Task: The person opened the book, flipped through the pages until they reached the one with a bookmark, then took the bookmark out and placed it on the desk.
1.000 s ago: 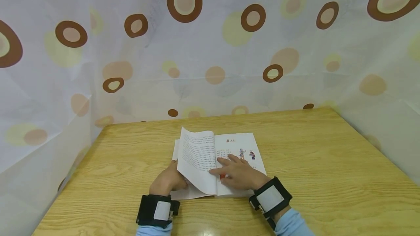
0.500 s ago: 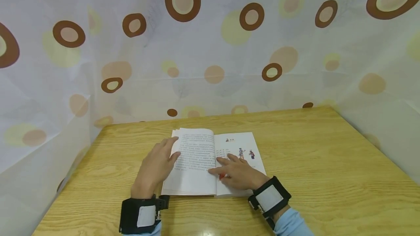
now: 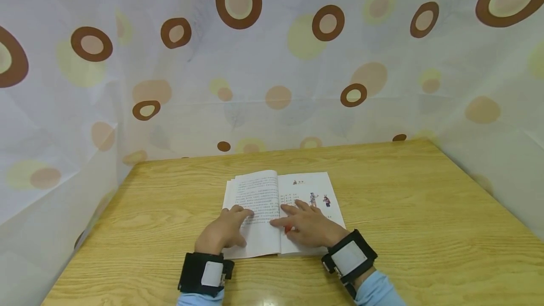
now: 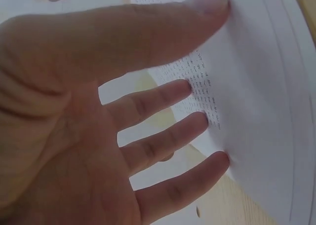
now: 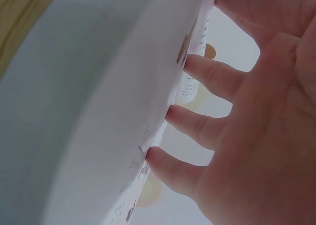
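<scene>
An open book [image 3: 265, 242] lies on the table, its left page full of printed text and its right page bearing small coloured figures. My left hand [image 3: 225, 230] rests on the left page near its outer edge. In the left wrist view the fingers [image 4: 168, 136] are spread and their tips touch the paper, the thumb apart from them. On the right page, by the spine, lies my right hand [image 3: 312, 225], fingers extended. The right wrist view shows its fingertips [image 5: 173, 111] pressing on that page. Part of a red picture is hidden under this hand.
The wooden table [image 3: 403, 211] reaches around the book on every side. A white curtain [image 3: 272, 60] with brown and yellow ovals hangs behind the table and along its sides. Each wrist wears a black strap [image 3: 350, 256] with a pale square.
The lifted page now lies on the left side. My left hand went from under it to the outer left edge, then came back right onto the page. My right hand stayed put.
</scene>
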The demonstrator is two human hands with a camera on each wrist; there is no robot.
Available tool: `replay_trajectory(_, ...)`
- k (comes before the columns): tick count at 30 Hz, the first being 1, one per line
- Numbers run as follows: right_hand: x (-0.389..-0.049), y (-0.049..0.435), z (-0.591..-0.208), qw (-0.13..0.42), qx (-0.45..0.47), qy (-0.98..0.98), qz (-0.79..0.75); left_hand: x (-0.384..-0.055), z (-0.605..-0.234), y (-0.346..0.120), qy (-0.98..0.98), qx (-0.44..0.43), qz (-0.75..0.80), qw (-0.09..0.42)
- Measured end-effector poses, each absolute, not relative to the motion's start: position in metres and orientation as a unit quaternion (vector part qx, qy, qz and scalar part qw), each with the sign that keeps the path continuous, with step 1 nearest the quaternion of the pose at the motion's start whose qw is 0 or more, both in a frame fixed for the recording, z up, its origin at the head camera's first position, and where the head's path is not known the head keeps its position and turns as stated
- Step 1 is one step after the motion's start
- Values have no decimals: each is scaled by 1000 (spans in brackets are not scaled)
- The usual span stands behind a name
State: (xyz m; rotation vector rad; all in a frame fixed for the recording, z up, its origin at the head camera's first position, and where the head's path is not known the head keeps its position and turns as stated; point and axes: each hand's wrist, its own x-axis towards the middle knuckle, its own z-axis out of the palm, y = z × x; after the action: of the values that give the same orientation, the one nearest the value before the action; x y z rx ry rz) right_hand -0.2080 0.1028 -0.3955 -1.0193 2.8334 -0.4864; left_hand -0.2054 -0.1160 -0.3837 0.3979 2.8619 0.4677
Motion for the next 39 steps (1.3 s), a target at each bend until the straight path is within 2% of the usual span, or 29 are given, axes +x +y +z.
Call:
replay_trajectory(26,-207,104,-394,46,-330,929,-161,-204,-383,-111,974,120,154,113)
replay_trajectory(32,-212,108,-397,12,-350,924,-152,-204,-382,-111,975,119,153,110)
replay_trajectory(39,-219,127,-395,22,-275,948,-158,-202,-381,-112,974,123,159,104)
